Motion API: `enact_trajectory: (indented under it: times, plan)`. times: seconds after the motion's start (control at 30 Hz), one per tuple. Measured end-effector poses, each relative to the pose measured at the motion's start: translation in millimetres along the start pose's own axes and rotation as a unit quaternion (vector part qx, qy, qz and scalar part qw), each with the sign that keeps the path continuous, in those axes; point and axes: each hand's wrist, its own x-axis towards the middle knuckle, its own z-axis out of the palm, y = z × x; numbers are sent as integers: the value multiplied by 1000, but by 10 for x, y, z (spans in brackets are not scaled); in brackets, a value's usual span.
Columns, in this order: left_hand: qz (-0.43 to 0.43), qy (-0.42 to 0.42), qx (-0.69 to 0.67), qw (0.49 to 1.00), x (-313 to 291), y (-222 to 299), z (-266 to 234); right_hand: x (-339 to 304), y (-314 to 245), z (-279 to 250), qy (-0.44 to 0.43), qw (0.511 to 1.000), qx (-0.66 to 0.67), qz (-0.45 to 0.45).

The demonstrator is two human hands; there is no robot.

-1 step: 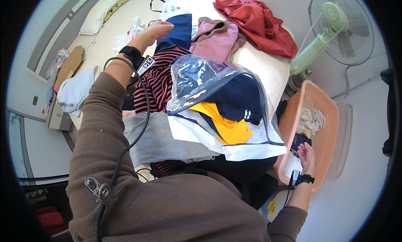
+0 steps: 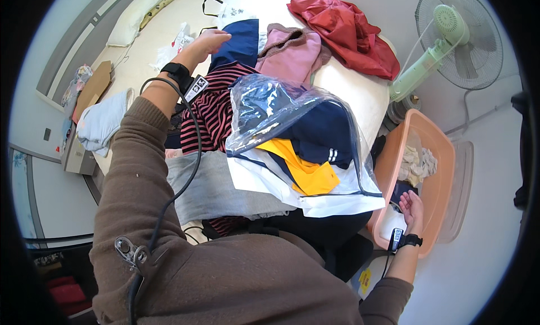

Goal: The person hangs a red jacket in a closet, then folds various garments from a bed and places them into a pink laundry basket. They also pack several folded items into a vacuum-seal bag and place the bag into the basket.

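Note:
My left hand (image 2: pixel 212 42) is over the far part of the bed, at the left edge of a navy cloth (image 2: pixel 241 42). Its fingers reach out to the right, loosely together, with nothing visible in them. My right hand (image 2: pixel 412 208) hangs over the near end of an orange plastic bin (image 2: pixel 384 176), fingers slightly curled and apart, holding nothing. In front of me lies a clear plastic bag (image 2: pixel 264 108) with a white lower panel, containing navy clothing (image 2: pixel 323 131) and a yellow piece (image 2: pixel 315 178). Beside it are a pink-and-black striped garment (image 2: pixel 205 114) and grey fabric (image 2: pixel 219 184).
A pink garment (image 2: pixel 289 55) and a shiny red cloth (image 2: pixel 346 35) lie at the far side. A green fan (image 2: pixel 450 24) stands at far right. Crumpled cream cloth (image 2: pixel 419 164) sits inside the bin. Folded pale-blue clothing (image 2: pixel 104 125) lies at left. A black cable (image 2: pixel 198 139) runs along my left arm.

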Motion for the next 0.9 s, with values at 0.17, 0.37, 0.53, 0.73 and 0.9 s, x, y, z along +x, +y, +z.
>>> enact_trajectory:
  times: [0.17,0.37,0.53,0.73,0.9]
  plan:
    - [-52,-17,80,995,115,-331,-111,-179,-340,349,-20,999,-27,-21]
    - [-92,-35,96,991,353,-765,242,-472,-698,816,-48,994,-69,-72]
    - [27,-1,13,1000,377,-917,327,-1376,-1141,1675,-129,949,-22,-287]
    - [-30,5,7,1000,528,-1173,370,-2574,-873,2746,-395,709,-336,-478]
    - [-17,-26,-52,998,630,-1216,411,-2143,-239,3775,-189,639,-441,-601]
